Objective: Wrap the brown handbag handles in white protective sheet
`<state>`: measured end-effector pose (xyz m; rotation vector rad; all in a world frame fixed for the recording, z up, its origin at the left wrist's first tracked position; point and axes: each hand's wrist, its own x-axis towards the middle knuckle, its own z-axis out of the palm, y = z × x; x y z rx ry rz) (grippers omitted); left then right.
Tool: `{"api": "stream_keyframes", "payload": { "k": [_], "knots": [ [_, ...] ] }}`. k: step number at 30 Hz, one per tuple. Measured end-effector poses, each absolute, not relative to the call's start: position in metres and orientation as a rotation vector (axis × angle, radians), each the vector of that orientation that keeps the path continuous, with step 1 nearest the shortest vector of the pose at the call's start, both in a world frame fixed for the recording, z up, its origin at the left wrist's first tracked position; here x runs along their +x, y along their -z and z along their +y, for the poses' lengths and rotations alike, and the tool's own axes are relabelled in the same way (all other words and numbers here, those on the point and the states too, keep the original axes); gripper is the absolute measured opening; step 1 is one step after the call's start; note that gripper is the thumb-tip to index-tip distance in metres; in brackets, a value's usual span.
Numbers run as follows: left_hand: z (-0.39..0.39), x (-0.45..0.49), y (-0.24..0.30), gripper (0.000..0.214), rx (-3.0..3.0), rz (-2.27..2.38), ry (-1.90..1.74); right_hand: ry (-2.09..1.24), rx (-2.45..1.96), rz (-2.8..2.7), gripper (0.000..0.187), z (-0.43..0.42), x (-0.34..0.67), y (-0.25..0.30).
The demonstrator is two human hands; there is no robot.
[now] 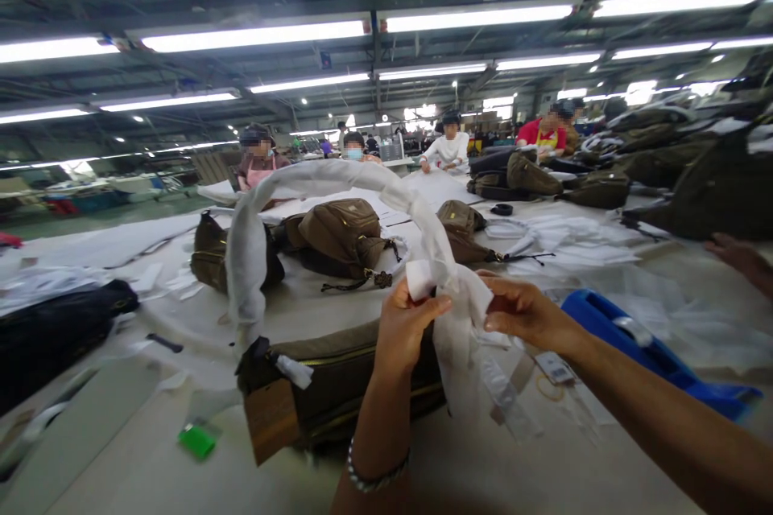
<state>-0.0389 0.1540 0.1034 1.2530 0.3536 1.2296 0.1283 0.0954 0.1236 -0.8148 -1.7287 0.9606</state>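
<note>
An olive-brown bag [338, 378] lies in front of me on the pale table [121, 467]. Its arched handle strap is wrapped in white tissue paper [338, 177], rising from the bag's left end over to my hands. My left hand [406, 326] pinches the white wrapping at the strap's right end, fingers closed. My right hand [524, 310] also grips the wrapping there, where loose white paper and a clear plastic strip [504, 396] hang down. A brown cardboard tag [271, 417] hangs at the bag's left end.
A blue tape dispenser [640, 346] sits at my right. A small green piece [197, 440] lies on the table at the left, a black bag [54, 330] beyond it. More brown bags [344, 233] lie mid-table. Several people sit at the far side; another person's hand [740, 257] shows at right.
</note>
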Motion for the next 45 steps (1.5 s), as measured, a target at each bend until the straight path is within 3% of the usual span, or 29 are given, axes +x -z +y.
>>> {"api": "stream_keyframes", "payload": {
  "k": [5,11,20,25,28,31,36,42,45],
  "knots": [
    [0.155,-0.036,-0.099,0.031,1.309,0.365,-1.167,-1.049,-0.886,-1.738,0.030,0.093,0.137,-0.135],
    [0.153,-0.038,-0.099,0.028,1.418,0.444,-1.133,-1.128,-0.942,-1.722,0.041,0.101,0.139,-0.146],
    [0.152,-0.037,-0.100,0.025,1.415,0.558,-1.239,-0.923,-0.966,-1.609,0.027,0.104,0.122,-0.133],
    [0.155,-0.038,-0.099,0.027,1.476,0.602,-1.269,-0.844,-0.914,-1.732,0.031,0.094,0.125,-0.123],
    [0.158,-0.036,-0.095,0.029,1.545,0.656,-1.295,-0.628,-1.006,-1.827,0.035,0.085,0.126,-0.120],
    [0.159,-0.035,-0.093,0.028,1.591,0.679,-1.301,-0.336,-1.231,-1.779,0.017,0.080,0.125,-0.119],
    [0.158,-0.034,-0.092,0.025,1.608,0.683,-1.303,-0.404,-1.482,-1.590,0.031,0.079,0.134,-0.122],
    [0.149,-0.027,-0.097,0.022,1.586,0.768,-1.349,0.334,-1.396,-1.850,0.035,0.067,0.130,-0.134],
    [0.145,-0.023,-0.097,0.021,1.590,0.791,-1.389,0.449,-1.326,-2.002,0.032,0.065,0.122,-0.139]
  ]
}}
